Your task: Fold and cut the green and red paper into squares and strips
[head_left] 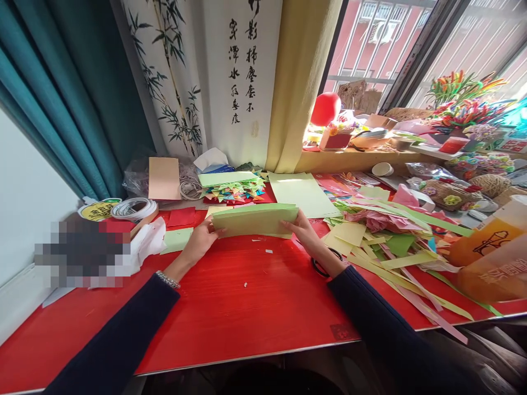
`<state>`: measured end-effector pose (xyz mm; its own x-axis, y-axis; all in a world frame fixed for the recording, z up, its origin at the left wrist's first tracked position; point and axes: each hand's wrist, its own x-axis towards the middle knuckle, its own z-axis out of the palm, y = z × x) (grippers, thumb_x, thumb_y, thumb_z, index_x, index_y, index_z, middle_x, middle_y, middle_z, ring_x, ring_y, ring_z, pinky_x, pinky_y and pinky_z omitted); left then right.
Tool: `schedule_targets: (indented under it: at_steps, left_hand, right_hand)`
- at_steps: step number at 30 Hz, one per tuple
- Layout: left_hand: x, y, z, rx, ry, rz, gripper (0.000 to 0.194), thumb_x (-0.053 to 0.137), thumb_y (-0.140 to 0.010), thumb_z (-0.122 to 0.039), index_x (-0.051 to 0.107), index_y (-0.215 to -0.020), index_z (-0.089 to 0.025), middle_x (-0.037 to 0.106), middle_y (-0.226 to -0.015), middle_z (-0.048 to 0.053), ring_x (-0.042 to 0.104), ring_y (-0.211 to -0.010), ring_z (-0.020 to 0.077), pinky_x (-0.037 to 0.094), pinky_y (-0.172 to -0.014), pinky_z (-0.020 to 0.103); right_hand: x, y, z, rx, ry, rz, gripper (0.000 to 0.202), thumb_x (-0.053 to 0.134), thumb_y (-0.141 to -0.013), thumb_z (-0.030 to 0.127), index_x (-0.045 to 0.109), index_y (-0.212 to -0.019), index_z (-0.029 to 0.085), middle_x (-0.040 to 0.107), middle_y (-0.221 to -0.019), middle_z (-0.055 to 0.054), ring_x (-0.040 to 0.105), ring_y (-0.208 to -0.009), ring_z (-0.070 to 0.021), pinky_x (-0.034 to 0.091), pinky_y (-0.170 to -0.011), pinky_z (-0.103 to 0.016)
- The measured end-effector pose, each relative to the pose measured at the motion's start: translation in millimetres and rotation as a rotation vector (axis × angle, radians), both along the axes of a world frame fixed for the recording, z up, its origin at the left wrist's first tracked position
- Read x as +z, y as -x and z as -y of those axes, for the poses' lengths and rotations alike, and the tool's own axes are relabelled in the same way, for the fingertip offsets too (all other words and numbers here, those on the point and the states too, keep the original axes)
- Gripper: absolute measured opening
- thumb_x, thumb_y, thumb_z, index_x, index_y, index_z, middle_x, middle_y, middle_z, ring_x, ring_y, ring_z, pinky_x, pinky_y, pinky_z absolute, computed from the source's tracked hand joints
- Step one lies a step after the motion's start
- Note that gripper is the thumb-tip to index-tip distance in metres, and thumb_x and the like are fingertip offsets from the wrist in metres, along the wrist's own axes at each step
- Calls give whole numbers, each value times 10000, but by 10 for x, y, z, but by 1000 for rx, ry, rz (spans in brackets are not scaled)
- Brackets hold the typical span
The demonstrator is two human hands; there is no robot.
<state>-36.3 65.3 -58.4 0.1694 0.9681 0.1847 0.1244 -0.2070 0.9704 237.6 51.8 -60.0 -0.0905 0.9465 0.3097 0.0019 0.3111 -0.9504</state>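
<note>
green paper (253, 220) | left hand (201, 240), right hand (303, 230) | holding opposite ends

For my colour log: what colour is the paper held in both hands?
The paper is light green, clearest in the head view.

A teal fabric curtain (45, 82) hangs at the left. Next to it there is a white hanging cloth (218, 71) with painted bamboo and black characters, then a yellow fabric curtain (302, 71). A red round object (325, 109) is near the window. A brown woven basket (448, 195) carries flower ornaments.
</note>
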Motion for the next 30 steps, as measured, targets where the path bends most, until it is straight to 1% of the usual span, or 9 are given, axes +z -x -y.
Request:
schedule_targets:
  at_steps: [2,8,12,16,20,23,26,28,30]
  left_hand:
    - [-23,11,-16,-47,-16,24,524,698,-617,-362,518,-1072,-177,639,-1033,71,590,-935,206,456,-809,300]
    - [-97,50,-60,-39,-42,-34,526,679,-635,-378,520,-1085,-156,590,-1137,92,556,-1016,216,417,-893,315]
    - [-141,66,-96,-44,-51,-72,566,670,-647,-378,494,-1138,-159,573,-1170,97,557,-1012,229,417,-891,350]
    - [-165,69,-116,-46,-52,-89,586,683,-633,-393,500,-1142,-168,567,-1187,98,562,-1005,243,425,-876,365]
    - [-101,71,-68,14,-11,-129,519,687,-615,-437,580,-1038,-155,647,-1045,94,576,-976,265,447,-842,372]
    - [3,72,-10,53,25,-81,454,686,-626,-429,596,-969,-147,675,-953,80,615,-883,247,480,-787,373]
    - [102,63,42,54,62,52,431,691,-634,-403,585,-964,-148,684,-901,64,639,-793,219,508,-731,364]
    - [142,55,65,27,89,118,428,688,-646,-386,581,-986,-150,683,-912,65,643,-786,215,516,-716,361]
    - [152,53,71,0,111,133,431,690,-650,-369,581,-1006,-150,680,-935,71,642,-803,218,519,-719,363]
  right_hand:
    - [-4,-14,-2,5,3,28,391,553,-745,265,434,-1114,218,521,-1119,-44,475,-1027,-168,392,-891,-311]
    - [-23,-68,8,68,57,104,524,567,-737,259,372,-1222,218,485,-1179,-59,434,-1103,-184,359,-947,-326]
    - [-32,-91,8,95,24,145,615,568,-747,274,299,-1297,223,445,-1244,-72,387,-1161,-195,320,-986,-340]
    - [-70,-116,-39,117,48,152,634,579,-742,272,293,-1306,216,439,-1263,-82,403,-1151,-201,348,-967,-350]
    - [-78,-129,-85,167,58,126,490,580,-737,292,454,-1201,195,533,-1183,-68,469,-1091,-203,384,-932,-355]
    - [-8,-127,-51,226,98,112,369,580,-740,310,561,-1083,175,614,-1055,-65,555,-970,-209,443,-851,-356]
    - [100,-124,31,295,186,41,326,583,-756,306,581,-1057,182,638,-995,-65,603,-860,-194,482,-764,-326]
    - [152,-127,73,330,245,5,310,580,-767,312,591,-1047,180,644,-973,-70,614,-821,-184,488,-740,-308]
    - [165,-136,79,333,255,12,308,588,-760,327,606,-1023,167,651,-946,-77,619,-795,-183,488,-736,-308]
